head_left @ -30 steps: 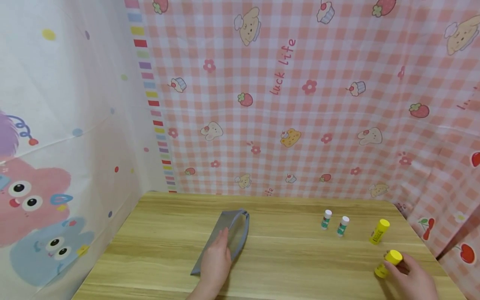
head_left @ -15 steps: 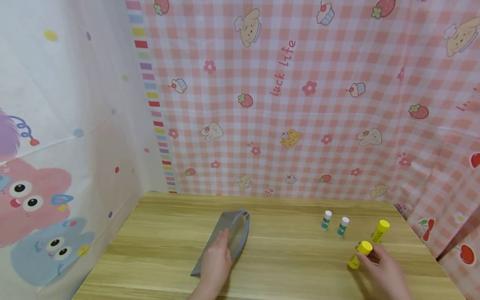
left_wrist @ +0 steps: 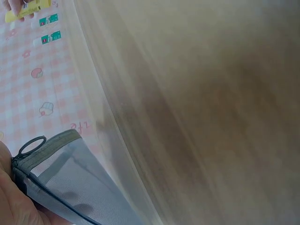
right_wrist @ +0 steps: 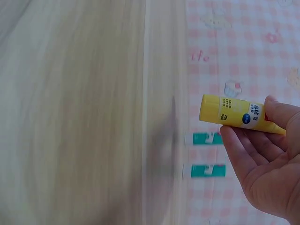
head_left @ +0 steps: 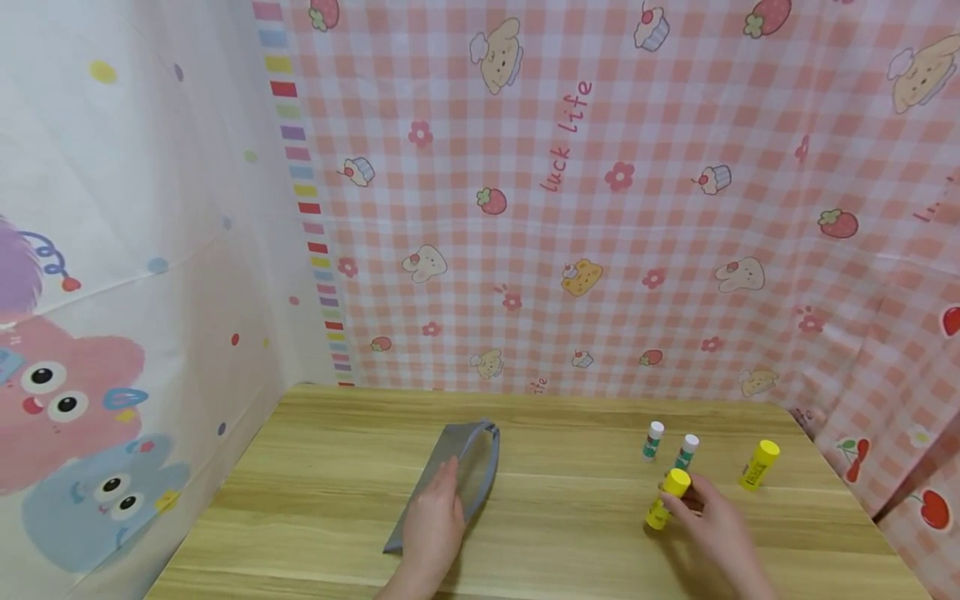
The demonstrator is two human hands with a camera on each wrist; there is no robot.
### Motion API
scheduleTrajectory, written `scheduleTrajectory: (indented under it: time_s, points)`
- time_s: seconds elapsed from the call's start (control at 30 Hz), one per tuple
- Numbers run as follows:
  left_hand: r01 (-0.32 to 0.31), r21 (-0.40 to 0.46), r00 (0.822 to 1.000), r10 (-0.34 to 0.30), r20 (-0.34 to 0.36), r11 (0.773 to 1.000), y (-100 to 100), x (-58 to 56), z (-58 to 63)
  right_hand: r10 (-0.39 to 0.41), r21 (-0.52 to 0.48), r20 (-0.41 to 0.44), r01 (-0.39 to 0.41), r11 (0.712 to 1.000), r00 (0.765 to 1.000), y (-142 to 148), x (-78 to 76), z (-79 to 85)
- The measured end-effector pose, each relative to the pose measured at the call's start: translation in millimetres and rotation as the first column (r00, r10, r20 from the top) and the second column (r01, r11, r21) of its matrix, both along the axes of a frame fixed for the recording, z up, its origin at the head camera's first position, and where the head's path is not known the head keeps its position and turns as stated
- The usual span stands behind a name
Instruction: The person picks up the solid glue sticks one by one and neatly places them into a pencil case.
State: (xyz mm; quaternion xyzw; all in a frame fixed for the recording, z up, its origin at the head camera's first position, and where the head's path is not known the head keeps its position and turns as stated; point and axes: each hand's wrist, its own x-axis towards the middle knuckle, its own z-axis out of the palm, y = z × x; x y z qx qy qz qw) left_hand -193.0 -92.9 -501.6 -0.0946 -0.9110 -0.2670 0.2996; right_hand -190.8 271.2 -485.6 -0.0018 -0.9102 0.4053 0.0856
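In the head view, my right hand (head_left: 712, 529) pinches a yellow glue stick (head_left: 666, 502) by its upper part, above the table. The right wrist view shows the glue stick (right_wrist: 232, 111) between thumb and fingers, its printed label facing the camera. My left hand (head_left: 432, 525) holds a grey mesh zipper pouch (head_left: 447, 446) whose mouth gapes on the right side. Seen from the left wrist, fingertips show dimly through the mesh (left_wrist: 89, 176). Two small white-capped green glue sticks (head_left: 653, 441) stand just behind the held one, which partly covers the nearer small stick (head_left: 686, 450).
A second yellow glue stick (head_left: 761, 464) stands toward the table's right edge. The wood-grain table (head_left: 322, 467) meets a pink checked cloth (head_left: 450, 225) at its back. A white patterned cloth (head_left: 187, 333) hangs along the left side.
My right hand has carried the yellow glue stick leftward from the table's right side to in front of the small glue sticks. My left hand and the pouch have stayed in place.
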Motion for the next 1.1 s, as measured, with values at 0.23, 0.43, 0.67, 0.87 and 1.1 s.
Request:
scheduleTrajectory:
  time_s: [0.23,0.43,0.67,0.87,1.1]
  points:
    - [-0.016,-0.005,1.0,0.016,0.003,1.0,2.7,0.2,0.6,0.03,-0.027,-0.02,-0.03,0.999,0.999,-24.8,-7.1,1.1]
    - [-0.028,-0.01,0.999,0.028,0.02,1.0,5.0,0.3,0.9,0.053,-0.064,-0.039,-0.055,0.996,0.998,-44.4,-13.7,2.5]
    - [-0.032,-0.005,0.999,0.032,0.01,0.999,6.2,0.8,1.2,0.074,-0.128,-0.053,-0.08,0.988,0.996,-65.3,-22.9,2.2]
    - [-0.029,-0.002,0.999,0.029,0.017,1.0,6.7,0.7,1.1,0.096,-0.177,-0.023,-0.099,0.979,0.995,-85.1,-28.3,3.8]
    - [-0.035,-0.019,0.999,0.035,0.018,0.999,6.8,1.1,1.2,0.141,-0.281,0.005,-0.134,0.95,0.99,-109.4,-34.8,5.2]
